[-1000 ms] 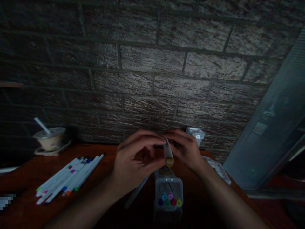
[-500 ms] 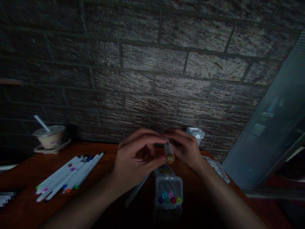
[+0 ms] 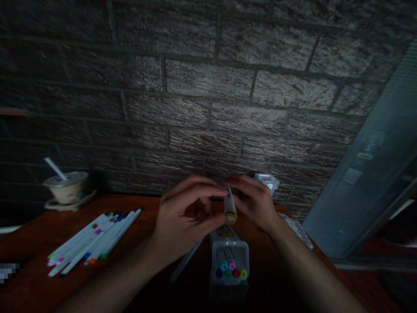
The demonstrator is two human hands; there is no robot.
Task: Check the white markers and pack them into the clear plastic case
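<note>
A white marker with a yellow-brown end numbered 100 is held between both hands above the table. My left hand pinches it from the left with thumb and fingertips. From the other side, my right hand has its fingers closed on the far part of the marker, partly hidden. Just below lies a clear plastic case, its near end facing me, with several markers inside showing purple, blue, pink, green, red and yellow ends. A thin pale strip lies left of the case, partly under my left hand.
A pile of white markers lies on the wooden table at left. Behind it stands a drink cup with a straw. A clear container and a patterned sheet are at right. A brick wall rises behind.
Hardly anything differs. The marker's numbered end has shifted very slightly left between my hands, and the whole view has drifted a little.
</note>
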